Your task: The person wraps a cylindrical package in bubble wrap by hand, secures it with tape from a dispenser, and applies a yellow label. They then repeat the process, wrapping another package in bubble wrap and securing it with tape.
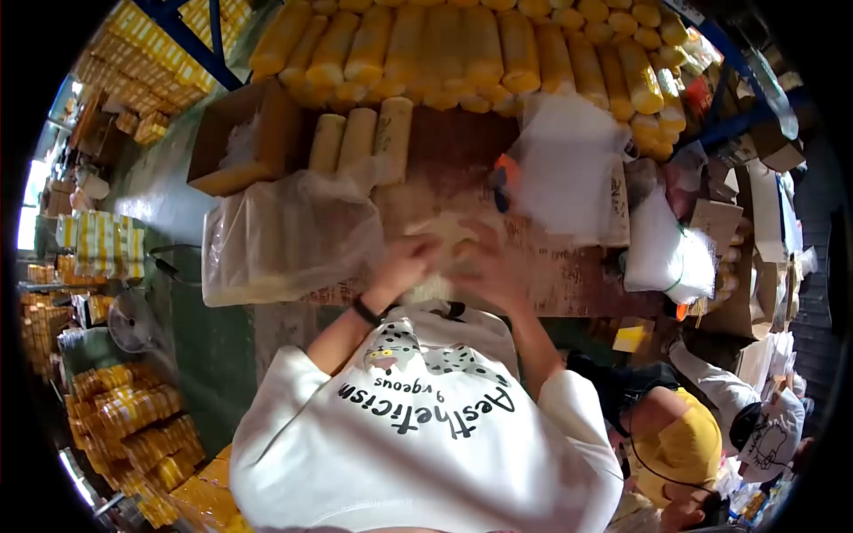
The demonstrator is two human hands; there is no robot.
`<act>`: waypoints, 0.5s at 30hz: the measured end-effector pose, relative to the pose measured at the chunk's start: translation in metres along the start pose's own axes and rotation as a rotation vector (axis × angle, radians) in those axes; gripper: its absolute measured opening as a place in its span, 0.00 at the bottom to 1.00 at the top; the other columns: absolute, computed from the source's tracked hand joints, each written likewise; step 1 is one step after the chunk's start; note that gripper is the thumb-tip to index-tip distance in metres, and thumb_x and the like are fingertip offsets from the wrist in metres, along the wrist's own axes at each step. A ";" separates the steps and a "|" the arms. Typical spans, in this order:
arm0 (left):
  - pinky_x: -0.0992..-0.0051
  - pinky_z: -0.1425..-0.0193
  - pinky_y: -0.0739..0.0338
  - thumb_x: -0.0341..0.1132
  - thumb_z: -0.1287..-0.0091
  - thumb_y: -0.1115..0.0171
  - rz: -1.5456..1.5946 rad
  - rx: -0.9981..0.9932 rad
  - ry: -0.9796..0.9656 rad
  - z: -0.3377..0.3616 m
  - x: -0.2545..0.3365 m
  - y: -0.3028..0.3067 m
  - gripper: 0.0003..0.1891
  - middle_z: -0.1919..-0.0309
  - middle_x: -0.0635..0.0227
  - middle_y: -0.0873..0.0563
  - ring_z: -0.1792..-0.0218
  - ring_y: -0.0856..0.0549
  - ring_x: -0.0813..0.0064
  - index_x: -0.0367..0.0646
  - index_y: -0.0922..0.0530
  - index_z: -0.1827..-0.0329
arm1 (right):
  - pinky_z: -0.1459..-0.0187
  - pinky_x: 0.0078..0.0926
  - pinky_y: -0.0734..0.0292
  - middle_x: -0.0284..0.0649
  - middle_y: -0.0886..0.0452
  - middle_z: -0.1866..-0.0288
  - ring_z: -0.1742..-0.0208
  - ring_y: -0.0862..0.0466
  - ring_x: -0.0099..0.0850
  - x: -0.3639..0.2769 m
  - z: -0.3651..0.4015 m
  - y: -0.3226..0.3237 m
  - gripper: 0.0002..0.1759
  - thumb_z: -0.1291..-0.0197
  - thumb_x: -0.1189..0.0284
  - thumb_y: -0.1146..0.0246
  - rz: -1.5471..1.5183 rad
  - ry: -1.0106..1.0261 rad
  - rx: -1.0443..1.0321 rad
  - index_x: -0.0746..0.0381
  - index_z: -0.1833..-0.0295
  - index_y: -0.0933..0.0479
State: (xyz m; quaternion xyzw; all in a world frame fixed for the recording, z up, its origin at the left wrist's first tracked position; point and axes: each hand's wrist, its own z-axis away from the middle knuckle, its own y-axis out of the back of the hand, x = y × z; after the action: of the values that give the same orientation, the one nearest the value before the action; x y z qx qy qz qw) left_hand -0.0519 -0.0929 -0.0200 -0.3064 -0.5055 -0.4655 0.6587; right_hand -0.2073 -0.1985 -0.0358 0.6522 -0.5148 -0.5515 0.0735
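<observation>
A pale cream roll-like bundle lies close in front of my body at the table's near edge, its outline soft and partly covered by my hands. My left hand, with a black band at the wrist, curls its fingers over the left side of it. From the right, my right hand bends its fingers and thumb over the same bundle. Both hands look slightly blurred. Left of them a clear plastic bag spreads over the table's edge. Three cream rolls lie just beyond the bag.
An open cardboard box stands at the left. White plastic sheets lie to the right, near an orange-and-dark tool. Yellow wrapped rolls are stacked behind the brown table. A person in yellow is close by on the right.
</observation>
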 end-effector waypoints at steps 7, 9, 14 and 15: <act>0.65 0.50 0.23 0.45 0.37 0.38 -0.557 -0.096 -0.470 -0.073 -0.077 0.010 0.23 0.52 0.58 0.17 0.55 0.17 0.60 0.42 0.25 0.42 | 0.67 0.27 0.27 0.30 0.27 0.71 0.70 0.25 0.25 0.135 0.127 -0.036 0.07 0.45 0.78 0.37 -0.734 -0.738 0.174 0.63 0.61 0.28; 0.63 0.40 0.30 0.47 0.40 0.35 -0.672 -0.202 -0.465 -0.092 -0.108 0.046 0.30 0.44 0.54 0.23 0.44 0.24 0.56 0.41 0.29 0.38 | 0.66 0.25 0.28 0.31 0.29 0.71 0.69 0.26 0.24 0.156 0.152 -0.034 0.09 0.45 0.77 0.37 -0.737 -0.863 0.311 0.64 0.60 0.30; 0.59 0.27 0.45 0.53 0.43 0.31 -0.691 -0.348 -0.226 -0.102 -0.141 0.079 0.44 0.31 0.53 0.37 0.30 0.40 0.54 0.44 0.41 0.28 | 0.61 0.24 0.26 0.36 0.27 0.65 0.63 0.24 0.26 0.158 0.126 -0.006 0.16 0.48 0.73 0.32 -0.054 -0.783 0.535 0.62 0.56 0.29; 0.58 0.28 0.43 0.52 0.45 0.30 -0.661 -0.312 -0.265 -0.103 -0.139 0.079 0.44 0.33 0.52 0.34 0.31 0.38 0.52 0.42 0.40 0.29 | 0.57 0.28 0.25 0.39 0.26 0.60 0.58 0.23 0.31 0.148 0.105 0.000 0.19 0.49 0.71 0.31 -0.046 -0.708 0.429 0.62 0.53 0.29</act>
State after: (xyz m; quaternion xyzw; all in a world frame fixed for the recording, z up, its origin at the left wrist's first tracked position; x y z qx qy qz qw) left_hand 0.0523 -0.1105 -0.1781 -0.2811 -0.5806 -0.6804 0.3478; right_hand -0.3109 -0.2607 -0.1712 0.4341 -0.5970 -0.6235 -0.2578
